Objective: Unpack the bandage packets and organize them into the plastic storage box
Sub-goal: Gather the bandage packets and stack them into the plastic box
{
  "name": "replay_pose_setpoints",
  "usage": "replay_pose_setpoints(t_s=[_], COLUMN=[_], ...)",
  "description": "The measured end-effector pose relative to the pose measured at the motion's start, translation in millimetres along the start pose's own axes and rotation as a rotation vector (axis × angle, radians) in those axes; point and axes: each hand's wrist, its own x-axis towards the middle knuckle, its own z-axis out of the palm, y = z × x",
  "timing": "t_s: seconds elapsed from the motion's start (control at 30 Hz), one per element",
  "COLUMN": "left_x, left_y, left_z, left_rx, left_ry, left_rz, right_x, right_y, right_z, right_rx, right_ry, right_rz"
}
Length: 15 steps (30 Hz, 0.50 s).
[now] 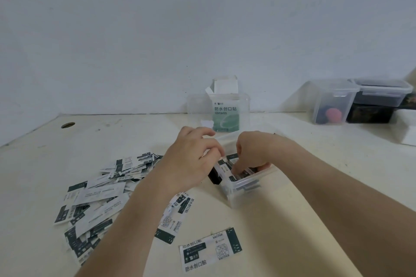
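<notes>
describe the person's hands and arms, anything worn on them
The left hand and the right hand are bare: no gloves, rings or watch can be seen. The left forearm and right forearm are bare too, down to the picture's edge. No sleeves, bracelets or markings show.
</notes>
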Motion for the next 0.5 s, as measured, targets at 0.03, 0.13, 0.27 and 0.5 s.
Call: replay_pose_setpoints(t_s=[0.03,0.13,0.27,0.5], left_x=[0.2,-1.3,-4.0,-5.2], left_y=[-1.0,-2.5,-4.6,-6.6], left_z=[0.0,1.1,4.4,7.8], left_rx=[-0.007,-0.035,-0.07,-0.101], left_ry=[-0.003,0.0,0.02,0.044], left_rz=[-0.01,-0.02,-0.027,-0.007], right_x=[0.5,0.1,-0.4,-2.7], right_y=[0.7,3.7,4.7,2.8], right_z=[0.3,-1.0,0.3,-1.0], right_rx=[0.02,0.089,0.137,0.117], right_ry=[0.0,-0.005,-0.01,-0.016], right_rz=[0.001,0.004,-0.003,-0.02])
